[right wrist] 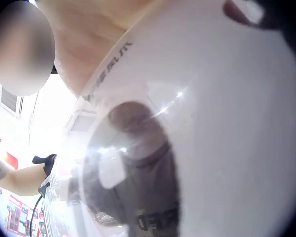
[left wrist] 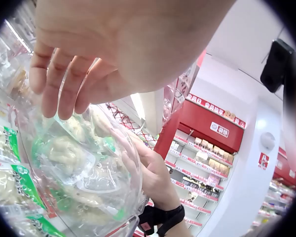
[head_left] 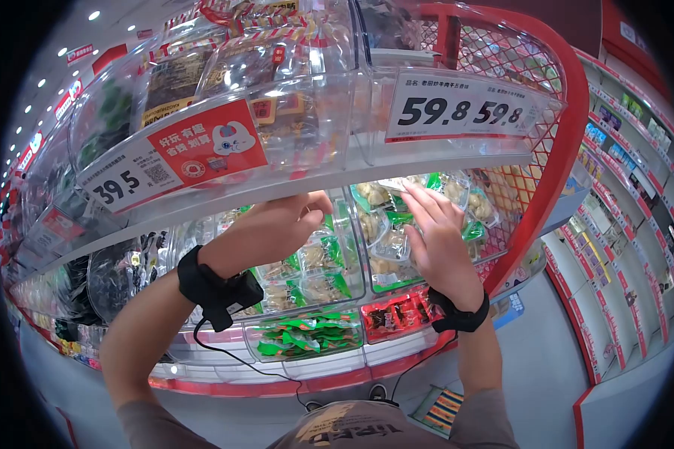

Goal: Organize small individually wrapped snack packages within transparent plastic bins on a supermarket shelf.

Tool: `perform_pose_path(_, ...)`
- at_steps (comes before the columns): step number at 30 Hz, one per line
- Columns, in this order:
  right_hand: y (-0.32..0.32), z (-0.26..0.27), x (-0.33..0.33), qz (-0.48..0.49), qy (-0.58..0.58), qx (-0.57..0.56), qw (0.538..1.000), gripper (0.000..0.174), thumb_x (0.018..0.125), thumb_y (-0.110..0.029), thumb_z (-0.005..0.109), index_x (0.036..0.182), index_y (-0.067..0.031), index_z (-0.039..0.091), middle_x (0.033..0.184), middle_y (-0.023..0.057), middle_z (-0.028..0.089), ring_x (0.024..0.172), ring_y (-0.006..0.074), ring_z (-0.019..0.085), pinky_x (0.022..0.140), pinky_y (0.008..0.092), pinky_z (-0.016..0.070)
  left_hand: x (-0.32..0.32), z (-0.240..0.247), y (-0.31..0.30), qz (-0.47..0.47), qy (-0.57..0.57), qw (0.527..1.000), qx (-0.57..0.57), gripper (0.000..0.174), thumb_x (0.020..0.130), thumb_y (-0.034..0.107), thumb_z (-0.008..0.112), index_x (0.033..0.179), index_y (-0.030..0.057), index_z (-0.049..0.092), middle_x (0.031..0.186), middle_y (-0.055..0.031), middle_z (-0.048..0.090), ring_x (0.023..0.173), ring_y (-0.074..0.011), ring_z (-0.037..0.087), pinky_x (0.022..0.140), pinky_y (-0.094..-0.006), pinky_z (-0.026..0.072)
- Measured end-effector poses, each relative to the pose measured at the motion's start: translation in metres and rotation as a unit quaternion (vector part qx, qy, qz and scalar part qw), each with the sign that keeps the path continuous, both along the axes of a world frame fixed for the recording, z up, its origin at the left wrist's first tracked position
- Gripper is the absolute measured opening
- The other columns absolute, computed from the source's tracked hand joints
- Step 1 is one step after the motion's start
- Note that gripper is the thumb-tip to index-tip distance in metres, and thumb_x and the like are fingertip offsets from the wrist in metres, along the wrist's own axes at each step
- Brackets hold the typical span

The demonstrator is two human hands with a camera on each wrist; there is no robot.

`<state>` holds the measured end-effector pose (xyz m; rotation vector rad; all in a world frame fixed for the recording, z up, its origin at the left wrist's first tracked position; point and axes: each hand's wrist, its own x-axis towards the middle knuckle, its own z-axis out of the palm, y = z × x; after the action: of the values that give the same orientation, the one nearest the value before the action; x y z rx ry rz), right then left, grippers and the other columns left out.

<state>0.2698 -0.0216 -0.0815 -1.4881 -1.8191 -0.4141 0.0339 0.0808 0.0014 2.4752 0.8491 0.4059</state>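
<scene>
My left hand (head_left: 281,228) reaches under the price-tag shelf, above a clear bin of green-and-clear packets (head_left: 326,258). In the left wrist view its fingers (left wrist: 69,89) hang loosely over the bin, with nothing between them. My right hand (head_left: 442,243) lies over the neighbouring clear bin (left wrist: 133,197), its fingers fairly straight and thumb apart. The fingertips reach the vacuum-packed pale food packets (head_left: 386,243) there, close to a whitish packet edge (head_left: 393,184). Shiny, reflective clear plastic (right wrist: 227,123) fills most of the right wrist view and hides the right fingertips.
Above the hands runs a shelf edge with price tags (head_left: 464,108) and bagged goods (head_left: 254,67). A red mesh frame (head_left: 569,135) stands at the right. Lower bins hold green packets (head_left: 307,334) and red packets (head_left: 397,314). White shelving (head_left: 614,247) lines the far right.
</scene>
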Motion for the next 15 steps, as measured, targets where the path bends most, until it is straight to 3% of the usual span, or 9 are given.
perform_pose_path(2,-0.002,0.001,0.001,0.019,-0.008,0.020,1.000,0.044,0.086,-0.008,0.058,0.128,0.0012,0.055,0.139,0.0079,0.051,0.128,0.0233,0.044,0.105,0.0442,0.0278,-0.001,-0.011,0.012,-0.041,-0.073,0.994,-0.076,0.026,0.099,0.018,0.046,0.111,-0.0007,0.058,0.096,-0.0101,0.066,0.089,-0.0165,0.064,0.077,-0.0302,0.0500)
perform_pose_path(5,-0.008,0.008,0.003,0.061,-0.046,0.059,0.995,0.046,0.082,-0.003,0.058,0.128,0.0003,0.056,0.137,0.0071,0.053,0.125,0.0210,0.048,0.102,0.0414,0.0283,0.008,-0.003,0.014,-0.023,-0.095,0.978,-0.183,0.030,0.102,0.025,0.046,0.114,-0.0003,0.055,0.094,-0.0092,0.066,0.083,-0.0138,0.064,0.070,-0.0256,0.0491)
perform_pose_path(8,-0.015,0.008,-0.002,0.079,-0.067,0.101,0.989,0.049,0.078,0.002,0.057,0.126,-0.0028,0.060,0.138,0.0049,0.054,0.125,0.0173,0.050,0.102,0.0393,0.0270,0.009,-0.010,0.019,-0.033,-0.199,0.916,-0.348,0.036,0.102,0.035,0.049,0.114,0.0019,0.055,0.091,-0.0091,0.064,0.079,-0.0129,0.063,0.066,-0.0220,0.0467)
perform_pose_path(11,-0.016,0.005,-0.004,0.077,-0.132,0.106,0.983,0.048,0.077,0.004,0.055,0.125,-0.0047,0.062,0.139,0.0010,0.054,0.127,0.0157,0.049,0.105,0.0387,0.0251,0.012,-0.016,0.023,-0.053,-0.235,0.888,-0.391,0.038,0.101,0.039,0.051,0.114,0.0033,0.054,0.088,-0.0083,0.063,0.074,-0.0124,0.061,0.063,-0.0214,0.0453)
perform_pose_path(15,-0.015,0.005,-0.001,0.109,-0.167,0.086,0.976,0.047,0.076,0.004,0.054,0.121,-0.0067,0.065,0.140,-0.0022,0.054,0.129,0.0143,0.048,0.108,0.0382,0.0217,0.014,-0.009,0.015,-0.070,-0.201,0.921,-0.326,0.035,0.099,0.037,0.056,0.108,0.0035,0.059,0.085,-0.0042,0.063,0.070,-0.0086,0.058,0.059,-0.0211,0.0425)
